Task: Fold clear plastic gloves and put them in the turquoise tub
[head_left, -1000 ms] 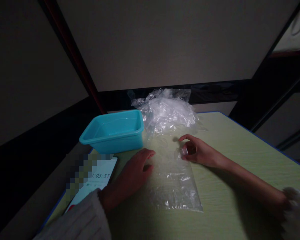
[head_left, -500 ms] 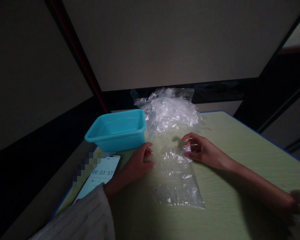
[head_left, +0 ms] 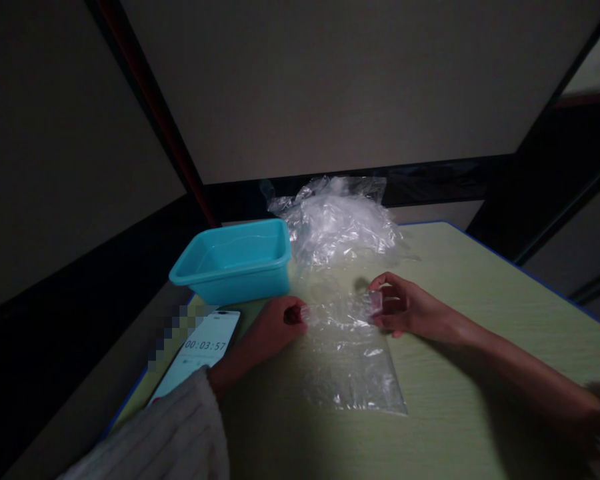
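A clear plastic bag point(head_left: 353, 367) lies on the table in front of me, its upper part folded and wrinkled. My left hand point(head_left: 279, 321) is closed on the bag's upper left edge, with thumb and fingers pinched together. At the upper right corner my right hand point(head_left: 403, 308) grips the bag between thumb and curled fingers; the film shows against the fingertips. Behind the bag rests a heap of crumpled clear plastic bags point(head_left: 343, 223).
A turquoise plastic basin point(head_left: 240, 283) stands at the table's back left. Below it lies a phone point(head_left: 203, 357) showing a timer, partly behind my left sleeve. The pale table point(head_left: 460, 287) has a blue edge, with dark-framed panels behind it.
My left hand has closed on the bag's left edge, where its fingers were apart before. My right hand has shifted slightly right, and the bag's upper edge is drawn straighter.
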A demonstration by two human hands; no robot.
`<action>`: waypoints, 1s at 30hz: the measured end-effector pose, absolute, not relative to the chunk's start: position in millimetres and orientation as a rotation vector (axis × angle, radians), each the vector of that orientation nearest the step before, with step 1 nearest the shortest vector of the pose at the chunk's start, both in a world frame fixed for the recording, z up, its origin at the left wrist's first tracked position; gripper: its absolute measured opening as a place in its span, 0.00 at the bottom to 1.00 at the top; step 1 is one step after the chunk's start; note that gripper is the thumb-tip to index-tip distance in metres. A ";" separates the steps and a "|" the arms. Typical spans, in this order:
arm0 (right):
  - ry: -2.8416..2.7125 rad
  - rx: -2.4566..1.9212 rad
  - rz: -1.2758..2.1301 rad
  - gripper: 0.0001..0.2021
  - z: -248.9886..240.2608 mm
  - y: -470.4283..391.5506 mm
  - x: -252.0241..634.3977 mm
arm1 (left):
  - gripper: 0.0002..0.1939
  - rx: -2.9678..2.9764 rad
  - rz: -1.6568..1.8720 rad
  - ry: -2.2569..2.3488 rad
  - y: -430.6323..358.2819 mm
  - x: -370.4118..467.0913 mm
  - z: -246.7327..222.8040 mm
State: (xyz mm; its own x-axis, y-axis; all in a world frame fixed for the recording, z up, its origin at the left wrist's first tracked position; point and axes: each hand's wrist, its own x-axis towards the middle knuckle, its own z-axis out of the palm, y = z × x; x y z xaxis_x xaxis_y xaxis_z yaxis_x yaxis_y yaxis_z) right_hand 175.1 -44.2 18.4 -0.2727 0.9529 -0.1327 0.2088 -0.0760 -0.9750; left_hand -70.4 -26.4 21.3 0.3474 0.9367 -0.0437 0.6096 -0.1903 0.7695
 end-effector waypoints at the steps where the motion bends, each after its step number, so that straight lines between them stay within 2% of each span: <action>1: -1.527 -1.289 1.410 0.22 18.6 -44.3 176.1 | 0.05 1.902 0.579 1.353 -26.2 -70.4 21.6; 13: -1.634 -1.313 1.361 0.34 24.9 -58.4 171.7 | 0.02 1.853 0.597 1.388 -29.7 -70.7 27.6; 18: -1.575 -1.311 1.304 0.28 21.7 -58.9 172.5 | 0.04 1.798 0.663 1.385 -30.8 -72.4 28.0; 22: -1.519 -1.329 1.373 0.16 17.7 -58.1 172.1 | 0.04 1.689 0.663 1.383 -31.9 -72.6 23.8; 30: -1.446 -1.323 1.446 0.12 18.9 -61.3 173.1 | 0.06 1.529 0.615 1.343 -32.6 -74.8 17.2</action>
